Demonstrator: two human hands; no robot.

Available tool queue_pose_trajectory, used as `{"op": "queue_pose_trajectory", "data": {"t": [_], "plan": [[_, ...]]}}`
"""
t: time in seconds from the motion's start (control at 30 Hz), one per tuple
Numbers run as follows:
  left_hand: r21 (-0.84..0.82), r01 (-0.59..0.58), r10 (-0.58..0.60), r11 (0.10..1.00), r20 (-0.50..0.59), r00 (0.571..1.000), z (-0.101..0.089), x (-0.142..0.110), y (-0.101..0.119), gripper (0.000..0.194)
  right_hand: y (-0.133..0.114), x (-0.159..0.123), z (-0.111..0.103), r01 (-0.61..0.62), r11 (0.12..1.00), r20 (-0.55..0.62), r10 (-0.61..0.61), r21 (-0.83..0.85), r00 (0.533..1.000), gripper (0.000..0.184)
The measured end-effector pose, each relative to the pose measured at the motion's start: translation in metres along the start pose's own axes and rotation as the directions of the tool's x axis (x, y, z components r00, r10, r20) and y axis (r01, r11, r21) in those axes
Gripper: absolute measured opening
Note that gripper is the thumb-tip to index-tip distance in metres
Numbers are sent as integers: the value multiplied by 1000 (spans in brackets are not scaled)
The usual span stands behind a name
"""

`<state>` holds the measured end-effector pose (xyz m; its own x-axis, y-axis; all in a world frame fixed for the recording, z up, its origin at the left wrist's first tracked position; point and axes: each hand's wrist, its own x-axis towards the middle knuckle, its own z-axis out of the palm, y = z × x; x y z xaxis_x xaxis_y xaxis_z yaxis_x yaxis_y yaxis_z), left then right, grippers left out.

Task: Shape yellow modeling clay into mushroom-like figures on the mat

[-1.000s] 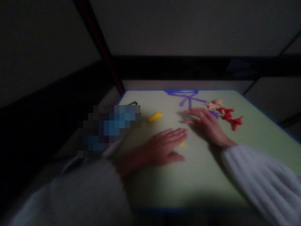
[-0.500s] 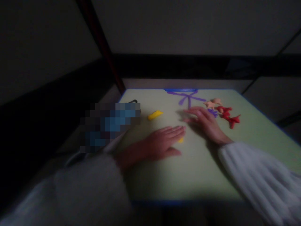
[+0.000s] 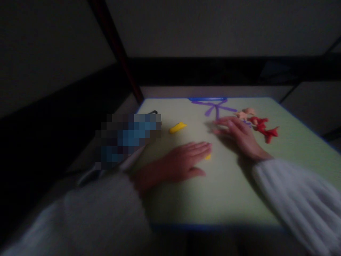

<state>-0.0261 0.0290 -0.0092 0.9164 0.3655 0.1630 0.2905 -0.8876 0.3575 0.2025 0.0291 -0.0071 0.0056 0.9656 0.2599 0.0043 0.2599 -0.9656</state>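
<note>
My left hand [image 3: 183,161] lies flat, palm down, with its fingers stretched out and the thumb apart. Under its fingertips a bit of yellow modelling clay [image 3: 208,156] sticks out; the rest of that piece is hidden by the hand. My right hand [image 3: 239,137] is held over the table to the right, fingers apart, with nothing visible in it. Beyond the left hand rests a longer yellow clay piece [image 3: 177,127]. A purple figure of thin clay strips [image 3: 217,106] lies past the right fingertips.
The pale table [image 3: 186,202] has a blue edge. On its right side are a peach star-shaped piece [image 3: 242,115], red clay shapes [image 3: 270,133] and a purple piece [image 3: 247,123] partly behind my right hand. A blue bar [image 3: 207,99] lies along the far edge. At left, something is pixelated.
The view has shifted slightly, so the table's things sit a little higher and further right. My left hand remains flat over the yellow clay; my right hand covers more of the small purple piece.
</note>
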Motion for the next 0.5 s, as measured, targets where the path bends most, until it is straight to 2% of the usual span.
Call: {"op": "queue_pose_trajectory", "data": {"t": [0.07,0.13,0.2,0.23,0.3,0.4,0.47,0.5], "plan": [[-9,-4,4,1000,41,999,1,0,0,60,0,0,0,1,1000,7,-1,-5,1000,21],[-30,34,-33,999,21,999,2,0,0,61,1,1,0,19,998,30,-17,-57,999,21],[-58,117,-121,991,-75,990,2,1,0,60,2,1,0,79,977,86,-62,-200,994,22],[-78,168,-178,983,-154,972,3,1,0,56,2,0,0,134,946,139,-97,-295,986,23],[-133,258,-289,957,-332,898,2,3,-1,42,3,-2,0,286,841,297,-157,-460,942,24],[-228,283,-362,932,-527,769,0,5,-1,20,3,-7,3,496,679,534,-177,-541,826,29],[-268,267,-376,926,-573,728,-2,7,1,13,3,-9,5,556,626,604,-166,-547,780,32],[-280,259,-378,924,-577,724,-2,7,2,12,3,-10,6,567,612,617,-159,-551,770,32]]}}
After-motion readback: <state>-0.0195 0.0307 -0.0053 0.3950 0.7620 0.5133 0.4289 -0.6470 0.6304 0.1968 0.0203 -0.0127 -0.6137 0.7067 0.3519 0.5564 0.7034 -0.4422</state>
